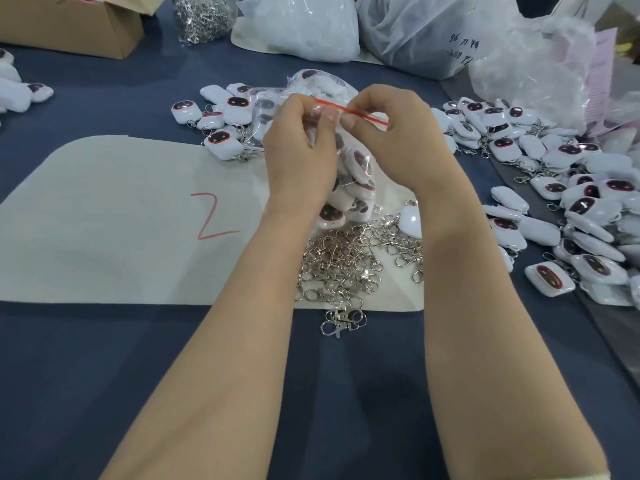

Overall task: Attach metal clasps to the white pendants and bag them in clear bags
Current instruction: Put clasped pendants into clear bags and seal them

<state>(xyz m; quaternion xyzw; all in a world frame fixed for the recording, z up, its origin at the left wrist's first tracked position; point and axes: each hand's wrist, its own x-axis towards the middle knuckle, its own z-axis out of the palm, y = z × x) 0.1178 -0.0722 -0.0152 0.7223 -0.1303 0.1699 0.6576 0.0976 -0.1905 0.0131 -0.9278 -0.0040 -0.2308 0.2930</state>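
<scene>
**First inspector:** We begin at the grip. The left hand (298,143) and right hand (391,133) each pinch the mouth of the clear bag (349,181) at its red zip strip (360,114). Thumbs and forefingers are closed on the plastic, and the two grips sit close together near the strip's left end.

**Second inspector:** We concur. The bagged pendants (332,213) hang below the hands, above the right part of the cream mat (121,220). We cannot tell whether each one carries its clasp.

**First inspector:** We judge the step in hand to be sealing. The right portion of the strip looks unpressed, so the next move calls for the pinch to run rightward along it, with no plastic folded into the track.

**Second inspector:** As to surroundings, the loose clasps (346,265) lie directly near of the bag, with a lone pendant (410,220) just right of it. A heap of pendants (571,202) crowds the right of the table (104,375). A smaller pendant group (221,123) lies far left of the hands, and large plastic sacks (301,26) and a cardboard box (69,26) lie along the far edge.

**First inspector:** We note the clasps could snag the bag if it is set down there. The bare mat to the left is the better spot.
</scene>
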